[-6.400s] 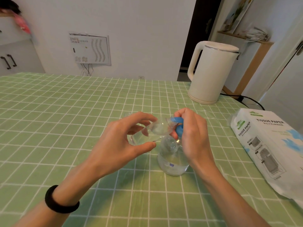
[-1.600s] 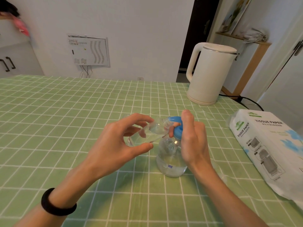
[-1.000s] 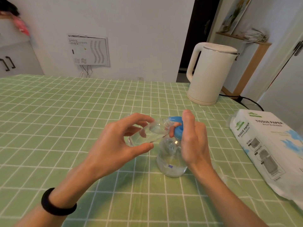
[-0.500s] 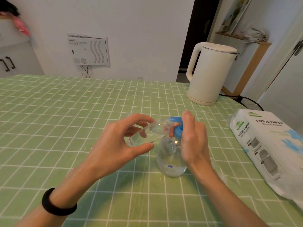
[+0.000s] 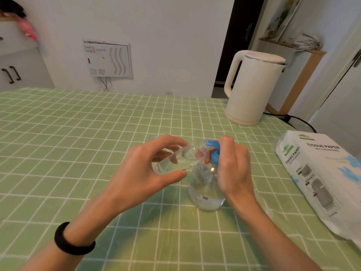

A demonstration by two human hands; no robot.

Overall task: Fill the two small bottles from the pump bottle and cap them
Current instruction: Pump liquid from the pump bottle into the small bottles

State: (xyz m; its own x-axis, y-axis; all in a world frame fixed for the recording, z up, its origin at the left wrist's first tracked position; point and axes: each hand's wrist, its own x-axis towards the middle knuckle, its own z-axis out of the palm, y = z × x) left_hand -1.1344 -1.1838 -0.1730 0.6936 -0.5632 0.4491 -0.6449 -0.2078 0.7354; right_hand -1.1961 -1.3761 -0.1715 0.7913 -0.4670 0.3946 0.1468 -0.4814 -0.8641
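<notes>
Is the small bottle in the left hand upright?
No, the left hand holds the small bottle tilted in the air, mouth at the blue pump head.

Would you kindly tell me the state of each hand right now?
Left hand: closed, holding the tilted small bottle.
Right hand: closed, curled round the blue pump head of the pump bottle.

The table (image 5: 78,133) is showing green with a white grid; the clear pump bottle (image 5: 205,194) is showing blue on top.
</notes>
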